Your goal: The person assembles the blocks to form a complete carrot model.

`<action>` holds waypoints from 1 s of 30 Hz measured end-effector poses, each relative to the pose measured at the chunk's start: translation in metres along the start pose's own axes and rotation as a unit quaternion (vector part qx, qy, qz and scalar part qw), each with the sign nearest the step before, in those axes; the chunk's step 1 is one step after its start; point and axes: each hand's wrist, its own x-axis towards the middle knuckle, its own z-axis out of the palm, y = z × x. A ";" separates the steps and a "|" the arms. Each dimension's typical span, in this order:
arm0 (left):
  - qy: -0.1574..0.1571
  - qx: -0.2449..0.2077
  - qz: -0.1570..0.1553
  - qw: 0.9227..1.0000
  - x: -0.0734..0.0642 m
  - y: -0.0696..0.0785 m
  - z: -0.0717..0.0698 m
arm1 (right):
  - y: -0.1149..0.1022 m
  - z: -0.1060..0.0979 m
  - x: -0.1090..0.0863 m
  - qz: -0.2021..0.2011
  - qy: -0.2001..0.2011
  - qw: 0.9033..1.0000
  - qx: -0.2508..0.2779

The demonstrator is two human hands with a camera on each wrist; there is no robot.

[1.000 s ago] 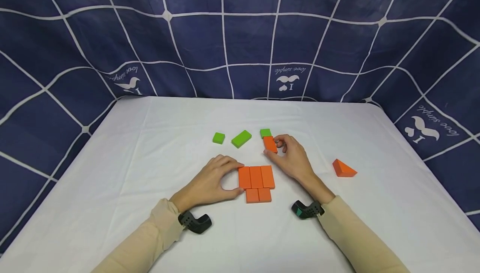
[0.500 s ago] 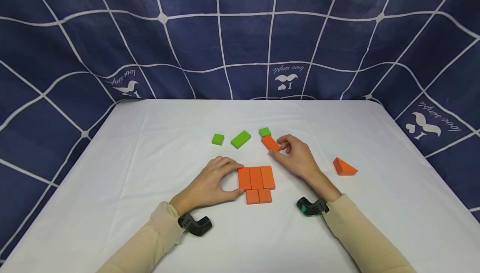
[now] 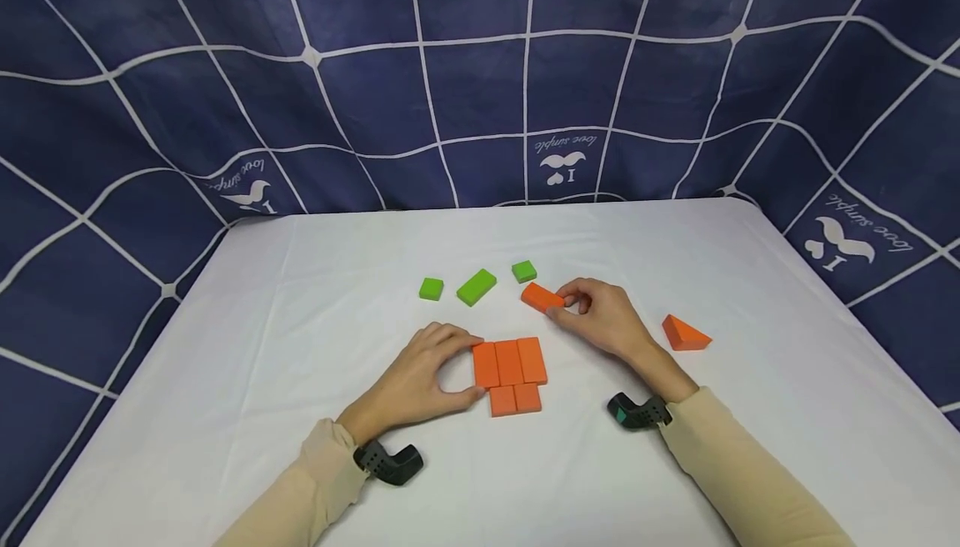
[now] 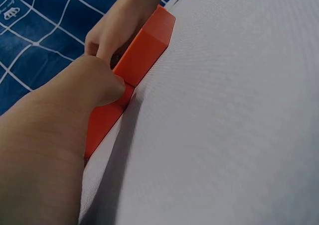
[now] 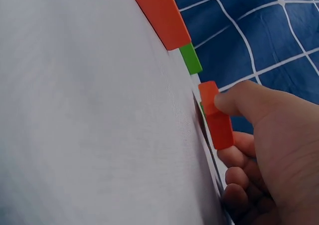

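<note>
In the head view, three oblong orange blocks lie side by side, with two smaller orange blocks against their near ends. My left hand spans the leftmost oblong block, forefinger at its far corner and thumb at its near corner. The left wrist view has that thumb pressed to the orange blocks' side. Beyond the group, my right hand pinches another oblong orange block between thumb and fingers. Seen from the right wrist, this held block is close over the white cloth, its lower fingers curled beneath.
Three green blocks stand farther back: a small one, a longer one and another small one just behind the held block. An orange triangular block lies to the right. A blue gridded curtain hangs behind the white-covered table.
The right hand has turned the orange block to lie more crosswise and drawn it slightly nearer, off the small green block it overlapped. The left hand stays at the block group.
</note>
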 end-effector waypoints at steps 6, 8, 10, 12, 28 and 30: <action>0.008 -0.005 0.000 1.000 -0.003 -0.001 0.002 | 0.004 0.002 -0.001 -0.009 0.016 0.999 0.031; 0.008 -0.005 0.001 1.000 -0.003 -0.002 0.002 | 0.006 0.002 -0.003 -0.002 0.020 0.999 0.043; 0.006 -0.005 0.003 1.000 -0.002 -0.001 0.002 | 0.008 0.002 -0.005 0.006 0.022 0.999 0.047; 0.007 -0.004 0.004 1.000 -0.002 -0.001 0.002 | 0.009 0.002 -0.008 0.008 0.016 0.999 0.046; 0.009 -0.001 0.007 1.000 -0.002 -0.001 -0.002 | 0.013 -0.012 -0.033 0.010 0.017 0.994 0.109; 0.008 0.000 0.005 1.000 -0.002 -0.001 -0.002 | 0.012 -0.012 -0.035 0.014 0.022 0.992 0.121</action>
